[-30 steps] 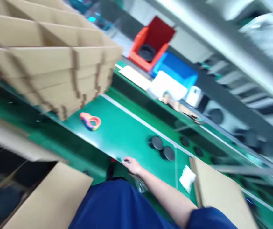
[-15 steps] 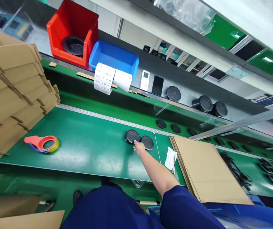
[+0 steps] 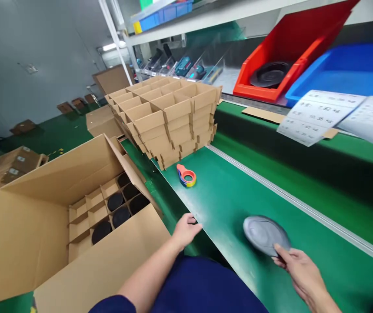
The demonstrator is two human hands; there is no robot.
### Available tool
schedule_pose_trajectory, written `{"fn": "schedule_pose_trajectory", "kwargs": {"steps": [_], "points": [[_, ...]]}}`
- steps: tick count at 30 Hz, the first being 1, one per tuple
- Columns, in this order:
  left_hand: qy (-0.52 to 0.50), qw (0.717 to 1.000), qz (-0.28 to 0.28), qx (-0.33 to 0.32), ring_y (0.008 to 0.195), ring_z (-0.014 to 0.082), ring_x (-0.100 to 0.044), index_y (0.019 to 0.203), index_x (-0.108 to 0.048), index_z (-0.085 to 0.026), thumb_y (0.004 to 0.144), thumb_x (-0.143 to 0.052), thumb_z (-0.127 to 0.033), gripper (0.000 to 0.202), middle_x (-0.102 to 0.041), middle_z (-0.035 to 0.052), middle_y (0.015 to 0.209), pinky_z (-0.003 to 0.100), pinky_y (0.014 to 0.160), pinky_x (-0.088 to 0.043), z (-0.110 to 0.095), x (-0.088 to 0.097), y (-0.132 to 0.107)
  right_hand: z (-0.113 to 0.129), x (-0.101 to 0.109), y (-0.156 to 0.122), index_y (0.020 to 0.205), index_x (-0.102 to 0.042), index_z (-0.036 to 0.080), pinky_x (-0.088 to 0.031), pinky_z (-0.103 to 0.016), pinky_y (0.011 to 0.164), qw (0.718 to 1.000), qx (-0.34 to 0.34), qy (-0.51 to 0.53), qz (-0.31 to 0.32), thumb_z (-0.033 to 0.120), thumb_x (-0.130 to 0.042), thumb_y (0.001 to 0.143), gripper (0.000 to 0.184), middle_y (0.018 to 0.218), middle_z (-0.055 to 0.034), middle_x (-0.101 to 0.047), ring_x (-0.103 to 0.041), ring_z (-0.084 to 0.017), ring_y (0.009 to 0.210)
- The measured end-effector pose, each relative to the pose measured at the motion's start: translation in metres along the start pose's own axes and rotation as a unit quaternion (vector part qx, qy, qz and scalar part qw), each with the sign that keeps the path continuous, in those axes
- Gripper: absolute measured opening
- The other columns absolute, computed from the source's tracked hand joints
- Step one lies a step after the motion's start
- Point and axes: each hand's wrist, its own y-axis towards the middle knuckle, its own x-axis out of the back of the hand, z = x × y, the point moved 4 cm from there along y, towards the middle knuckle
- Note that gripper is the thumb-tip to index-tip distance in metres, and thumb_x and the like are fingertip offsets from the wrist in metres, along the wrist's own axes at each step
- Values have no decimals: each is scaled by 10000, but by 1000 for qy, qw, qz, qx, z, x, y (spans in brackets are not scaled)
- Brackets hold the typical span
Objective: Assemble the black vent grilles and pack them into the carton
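- The right hand [image 3: 299, 271] reaches forward low over the tabletop, wrist bent toward the middle of the view. Its fingers [image 3: 282, 251] are pressed together on the lower rim of a round dark grey disc [image 3: 264, 235], pinching it at the edge.
- The disc sits tilted just ahead of that hand. Whether it touches the surface below cannot be told.
- The left hand [image 3: 184, 232] lies at the near edge of the tabletop, its bare forearm coming in from the lower left. Its fingers [image 3: 193, 227] are curled, with a small dark thing [image 3: 192, 221] at the fingertips; whether they hold it cannot be told.
- Just left of that hand stands an open cardboard carton [image 3: 101, 261] with cardboard dividers, and dark round caps [image 3: 115, 201] sit in its cells.
- Farther along the green tabletop [image 3: 232, 204] lies an orange tape dispenser [image 3: 186, 176], beside a stack of cardboard dividers [image 3: 165, 121].
- Past the metal rail [image 3: 291, 200] are a red bin [image 3: 271, 74] holding a black disc [image 3: 269, 74] and a blue bin [image 3: 336, 74].
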Motion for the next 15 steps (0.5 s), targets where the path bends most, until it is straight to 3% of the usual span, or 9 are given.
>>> {"fn": "schedule_pose_trajectory", "kwargs": {"steps": [2,4,6,7,9,11,13,15], "points": [[-24,997,64,44,990,253,-613,1306,-473,-178,590,-819,-467,847,-507,212,1321,376,795,-495,-4,-25,1,16,-37,-28,649,-479,232,-496,-291,483,994,5,7,113,498,-826,511,459,531,3,-580,-573,-164,491],[-71,985,137,80,1114,292,-559,1381,-392,-219,578,-822,-475,946,-424,206,1410,415,842,-480,-12,-38,-4,37,-72,-58,657,-476,219,-468,-260,489,973,34,4,227,518,-784,599,433,558,16,-571,-537,-131,503],[-141,965,208,71,1149,309,-538,1339,-459,-205,582,-830,-425,871,-493,186,1355,441,904,-455,-23,-39,-11,52,-99,-80,671,-479,214,-441,-246,481,954,57,1,293,515,-758,649,411,566,31,-543,-506,-117,505],[-176,957,225,53,1120,307,-558,1280,-521,-182,584,-834,-388,791,-561,176,1277,441,920,-450,-29,-37,-15,57,-108,-85,696,-496,213,-448,-249,502,953,68,5,294,511,-757,655,399,588,30,-545,-514,-122,530],[-239,946,217,31,1034,292,-603,1176,-593,-156,603,-825,-347,647,-641,156,1140,439,912,-462,-35,-32,-21,62,-118,-90,810,-552,212,-503,-287,637,964,87,23,251,505,-778,632,411,731,-7,-613,-589,-166,693],[-285,941,176,46,974,280,-622,1150,-596,-155,652,-788,-376,577,-657,147,1091,450,864,-492,-36,-29,-26,62,-123,-94,1025,-570,223,-495,-356,862,968,86,55,227,496,-791,619,537,1021,-65,-648,-604,-221,967],[-312,937,147,51,965,268,-623,1157,-585,-158,696,-752,-399,547,-657,141,1089,440,834,-506,-37,-29,-34,60,-132,-102,1214,-502,245,-435,-408,986,952,66,95,284,472,-784,647,672,1239,-88,-585,-557,-242,1121],[-310,940,137,33,989,254,-618,1172,-578,-177,703,-750,-383,540,-655,123,1109,402,836,-504,-42,-27,-41,59,-140,-112,1301,-442,260,-445,-437,977,926,47,131,352,437,-766,688,715,1285,-87,-565,-568,-245,1110]]}}
